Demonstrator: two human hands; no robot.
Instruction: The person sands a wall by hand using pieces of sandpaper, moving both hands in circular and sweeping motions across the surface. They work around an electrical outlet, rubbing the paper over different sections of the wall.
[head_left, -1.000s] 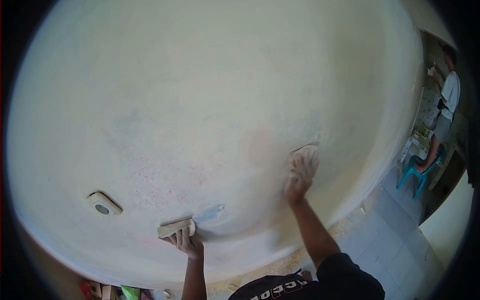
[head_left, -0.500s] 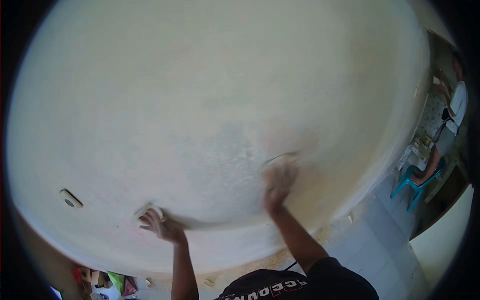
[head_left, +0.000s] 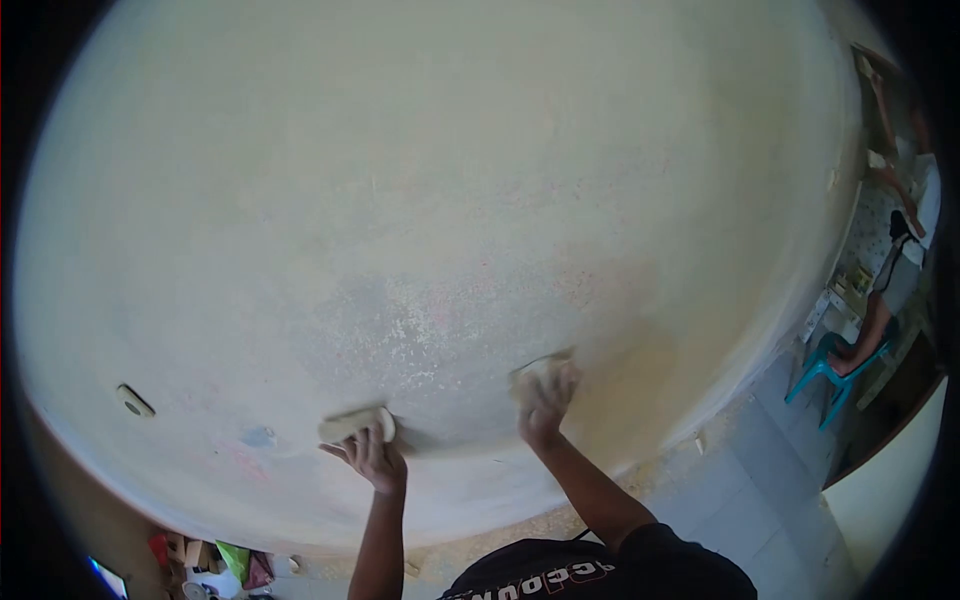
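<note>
My left hand [head_left: 373, 462] presses a pale, dust-coated piece of folded sandpaper [head_left: 342, 424] against the low part of the wall [head_left: 420, 200]. To its right, my right hand [head_left: 545, 408] lies over another piece of sandpaper [head_left: 542, 366], whose dark upper edge stands slightly off the surface. Its fingers are a little blurred and cover most of the piece. Between and above both hands the wall is grey and patchy, with white specks and faint pink marks. The grit side of either piece is hidden.
A wall socket [head_left: 136, 401] sits at the lower left. Boxes and bags [head_left: 215, 560] lie on the floor below it. Dust and crumbs line the wall's foot. Through an opening at right, another person [head_left: 905, 240] has a foot on a teal plastic stool [head_left: 828, 365].
My left hand has moved right and slightly up with its sandpaper, which now shows more. My right hand has slid a little down and left. The other person's arms have shifted.
</note>
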